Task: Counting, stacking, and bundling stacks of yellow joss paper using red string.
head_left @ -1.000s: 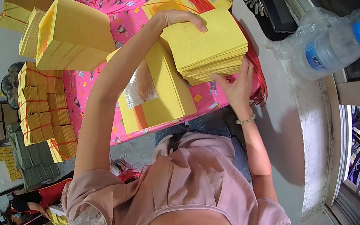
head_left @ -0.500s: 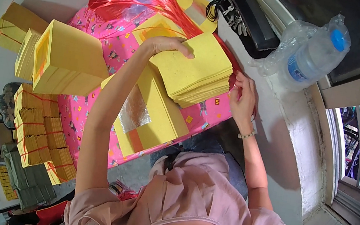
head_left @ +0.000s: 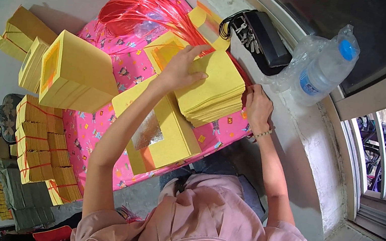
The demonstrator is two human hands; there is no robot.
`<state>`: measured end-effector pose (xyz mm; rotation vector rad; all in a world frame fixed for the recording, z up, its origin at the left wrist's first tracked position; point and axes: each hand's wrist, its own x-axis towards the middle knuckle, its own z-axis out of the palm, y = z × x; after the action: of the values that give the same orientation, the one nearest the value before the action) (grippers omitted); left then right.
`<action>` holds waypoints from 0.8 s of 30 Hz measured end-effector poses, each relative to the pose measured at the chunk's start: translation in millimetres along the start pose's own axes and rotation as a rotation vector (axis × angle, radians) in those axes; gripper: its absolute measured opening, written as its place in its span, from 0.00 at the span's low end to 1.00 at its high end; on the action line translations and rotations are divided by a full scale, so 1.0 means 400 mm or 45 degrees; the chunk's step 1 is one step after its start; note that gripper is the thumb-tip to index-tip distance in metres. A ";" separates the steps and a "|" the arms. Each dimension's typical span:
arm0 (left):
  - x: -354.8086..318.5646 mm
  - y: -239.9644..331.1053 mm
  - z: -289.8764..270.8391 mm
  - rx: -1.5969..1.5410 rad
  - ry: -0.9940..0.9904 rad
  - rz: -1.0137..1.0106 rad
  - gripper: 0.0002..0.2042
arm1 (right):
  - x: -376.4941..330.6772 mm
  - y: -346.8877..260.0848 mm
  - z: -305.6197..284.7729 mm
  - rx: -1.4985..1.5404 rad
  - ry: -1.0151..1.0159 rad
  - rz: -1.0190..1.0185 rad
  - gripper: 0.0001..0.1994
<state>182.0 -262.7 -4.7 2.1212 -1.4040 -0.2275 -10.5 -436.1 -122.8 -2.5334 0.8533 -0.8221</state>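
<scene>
Head view: left hand (head_left: 178, 69) pressed flat, fingers spread, on yellow paper stack (head_left: 211, 90); right hand (head_left: 256, 105) pinched its edge, untied; tied bundles (head_left: 43, 146) waited beside counter (head_left: 94, 129).

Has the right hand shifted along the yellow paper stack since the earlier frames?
Cannot tell. The right hand grips the right edge of the yellow paper stack just as before; its shift against the water bottle matches the whole view moving.

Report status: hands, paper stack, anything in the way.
Left hand flat on yellow paper stack. Right hand gripping its right edge. Red strings lie behind, clear.
</scene>
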 end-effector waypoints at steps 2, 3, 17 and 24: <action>-0.009 0.009 0.003 -0.090 -0.020 0.042 0.30 | 0.007 -0.021 -0.027 0.051 0.072 -0.028 0.06; -0.013 0.012 0.004 -0.082 -0.031 0.019 0.30 | 0.011 -0.032 -0.040 0.105 0.145 -0.054 0.06; -0.028 0.004 0.027 -0.165 0.142 0.112 0.17 | 0.120 -0.203 -0.202 0.182 0.356 -0.249 0.05; -0.032 -0.011 0.020 -0.239 0.069 -0.073 0.16 | 0.078 -0.330 -0.155 0.432 0.226 -0.550 0.05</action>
<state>176.3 -253.1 -15.9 1.9993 -1.2416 -0.3092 29.1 -363.9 1.4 -2.3862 0.1778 -1.2206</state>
